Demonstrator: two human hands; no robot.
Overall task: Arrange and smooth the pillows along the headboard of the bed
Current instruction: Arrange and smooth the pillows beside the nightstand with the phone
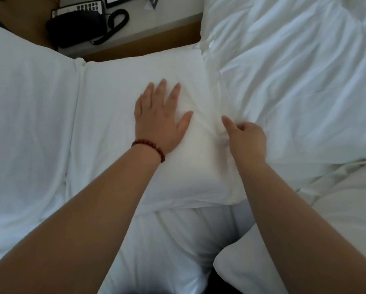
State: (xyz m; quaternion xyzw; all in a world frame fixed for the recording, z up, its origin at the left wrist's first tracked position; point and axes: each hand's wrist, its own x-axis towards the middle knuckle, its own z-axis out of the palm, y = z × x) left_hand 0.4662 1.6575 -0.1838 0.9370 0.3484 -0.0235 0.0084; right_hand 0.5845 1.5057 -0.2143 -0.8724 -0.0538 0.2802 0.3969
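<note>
A white pillow (118, 98) lies flat in the middle of the view. My left hand (158, 117), with a red bead bracelet on the wrist, presses flat on it with fingers spread. My right hand (245, 139) pinches the wrinkled cover at the pillow's right edge, index finger out. A second white pillow (25, 115) lies against its left side. Under the middle pillow, toward me, another white pillow (167, 247) shows. A rumpled white duvet (300, 77) fills the right.
A black desk phone (80, 24) with a coiled cord sits on a grey nightstand (156, 20) beyond the pillows, bordered by a brown wooden edge (148, 44). A corner of white bedding (241, 270) lies at the bottom right.
</note>
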